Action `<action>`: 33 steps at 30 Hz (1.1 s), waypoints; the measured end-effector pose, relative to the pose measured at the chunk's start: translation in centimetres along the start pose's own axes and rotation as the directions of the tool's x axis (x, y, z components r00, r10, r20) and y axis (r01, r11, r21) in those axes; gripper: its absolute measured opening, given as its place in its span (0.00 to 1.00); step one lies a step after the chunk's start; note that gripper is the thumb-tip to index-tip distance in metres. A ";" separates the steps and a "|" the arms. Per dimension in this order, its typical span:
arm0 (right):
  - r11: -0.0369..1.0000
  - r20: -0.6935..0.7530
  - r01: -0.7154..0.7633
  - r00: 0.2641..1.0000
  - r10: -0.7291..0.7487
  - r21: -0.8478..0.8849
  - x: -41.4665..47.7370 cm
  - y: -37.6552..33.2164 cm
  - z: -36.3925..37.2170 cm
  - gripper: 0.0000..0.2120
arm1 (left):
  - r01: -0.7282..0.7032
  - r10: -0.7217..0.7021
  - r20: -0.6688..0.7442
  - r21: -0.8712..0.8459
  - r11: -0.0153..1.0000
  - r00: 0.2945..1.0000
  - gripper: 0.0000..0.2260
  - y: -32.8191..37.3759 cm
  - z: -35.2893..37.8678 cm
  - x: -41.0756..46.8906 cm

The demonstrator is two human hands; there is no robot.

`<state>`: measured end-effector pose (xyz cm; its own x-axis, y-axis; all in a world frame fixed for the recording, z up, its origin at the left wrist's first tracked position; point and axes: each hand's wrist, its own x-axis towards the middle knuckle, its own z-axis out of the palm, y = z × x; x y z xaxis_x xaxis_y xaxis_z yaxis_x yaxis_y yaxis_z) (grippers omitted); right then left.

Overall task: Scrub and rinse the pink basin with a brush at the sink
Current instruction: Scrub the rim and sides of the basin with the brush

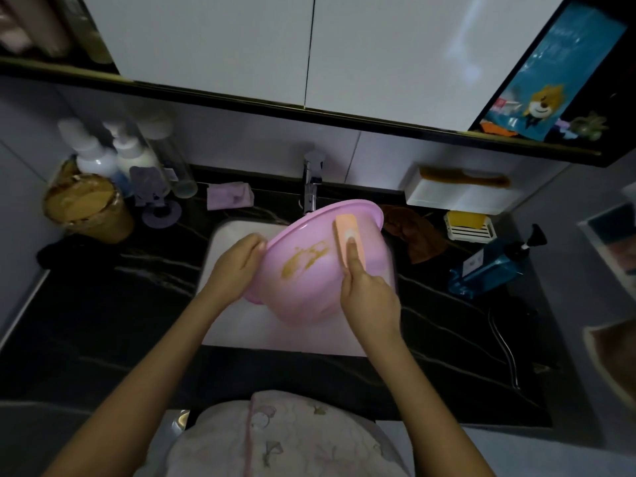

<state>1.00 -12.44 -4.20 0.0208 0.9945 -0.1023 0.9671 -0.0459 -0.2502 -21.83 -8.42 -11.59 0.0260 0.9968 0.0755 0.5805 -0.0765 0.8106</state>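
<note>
Basin: my pink basin (309, 266) is tilted over the white sink (234, 325), its open side facing me, far rim up near the tap (311, 187).
Stain: a yellow-brown smear (304, 258) sits on the inside wall of the basin.
Left hand: my left hand (237, 261) is curled over the basin's left rim, fingers closed on the edge.
Right hand: my right hand (370, 297) is wrapped around the orange brush (349, 235), forefinger stretched along its back, pressing it against the inside of the basin just right of the smear.
Bench: the dark veined bench (103, 304) carries a blue pump bottle (495, 266) lying at my right, a brown cloth (416, 235) beside the basin, and white bottles (113, 156) far left.
</note>
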 end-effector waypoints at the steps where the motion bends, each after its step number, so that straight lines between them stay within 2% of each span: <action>1: 1.000 0.003 -0.012 1.000 0.012 0.005 0.3 0.3 -0.1 0.28 | 0.050 -0.049 0.004 -0.071 0.996 0.999 0.20 -1.0 0.3 -1.1; 3: 1.000 0.014 0.013 1.000 -0.013 0.022 0.8 0.4 -0.3 0.27 | 0.134 -0.135 0.009 -0.212 0.968 0.991 0.18 -2.7 1.1 -2.8; 6: 0.997 0.025 0.067 0.997 -0.068 0.043 1.4 -0.3 -0.3 0.27 | 0.164 -0.184 -0.084 -0.199 0.966 0.979 0.16 -3.3 1.7 -2.9; 9: 0.987 0.024 0.029 0.999 -0.033 0.157 3.0 0.3 -0.7 0.25 | 0.107 -0.132 -0.180 -0.139 0.984 0.975 0.14 -0.7 1.1 -1.2; 12: 0.964 0.032 0.022 0.999 -0.031 0.265 4.2 1.8 -1.3 0.23 | 0.059 -0.076 -0.149 -0.115 0.992 0.986 0.16 1.7 0.6 0.7; 15: 0.910 0.100 -0.072 0.994 0.034 0.408 5.7 3.1 -2.3 0.22 | 0.049 -0.058 -0.102 -0.092 0.995 0.993 0.18 2.9 0.8 1.7; 17: 0.932 0.114 -0.008 0.993 -0.036 0.363 5.7 2.8 -3.1 0.22 | 0.050 -0.056 -0.083 -0.070 0.996 0.995 0.18 3.4 1.1 2.1; 19: 0.952 0.121 0.212 0.963 -0.242 0.219 4.6 2.1 -3.4 0.23 | 0.049 -0.054 -0.079 -0.064 0.997 0.995 0.17 3.5 1.2 2.2; 21: 0.943 0.170 0.316 0.928 -0.331 0.105 3.7 2.2 -3.7 0.23 | 0.057 -0.061 -0.067 -0.068 0.996 0.996 0.18 3.5 1.2 2.2; 23: 0.974 0.164 0.220 0.960 -0.226 0.055 5.6 3.6 -4.4 0.22 | 0.050 -0.054 -0.061 -0.066 0.997 0.997 0.18 3.6 1.3 2.0; 25: 0.987 0.181 0.034 0.981 -0.063 0.158 7.2 4.3 -5.1 0.22 | 0.048 -0.050 -0.050 -0.044 0.998 0.997 0.17 3.9 1.5 2.2; 26: 0.981 0.177 0.017 0.983 -0.052 0.193 7.0 3.8 -5.0 0.22 | 0.050 -0.052 -0.044 -0.031 0.998 0.998 0.17 4.0 1.5 2.3; 27: 0.977 0.168 0.066 0.981 -0.101 0.202 6.4 3.0 -4.7 0.22 | 0.054 -0.055 -0.045 -0.024 0.998 0.997 0.17 4.2 1.7 2.4; 30: 0.940 0.216 0.292 0.920 -0.326 0.175 3.3 1.1 -3.9 0.23 | 0.060 -0.059 -0.060 0.009 0.998 0.996 0.17 4.1 1.7 2.3; 31: 0.948 0.218 0.291 0.925 -0.312 0.126 3.7 1.5 -4.0 0.23 | 0.058 -0.057 -0.059 0.010 0.998 0.997 0.17 4.2 1.7 2.1; 33: 0.990 0.207 0.089 0.972 -0.110 0.110 6.6 3.3 -4.6 0.21 | 0.054 -0.054 -0.060 0.005 0.999 0.997 0.18 4.4 1.7 2.0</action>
<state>5.46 -5.59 -1.27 -0.1390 0.9525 -0.2710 0.9313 0.0327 -0.3629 -17.84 -6.77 -8.89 -0.0540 0.9963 0.0666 0.5853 -0.0225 0.8105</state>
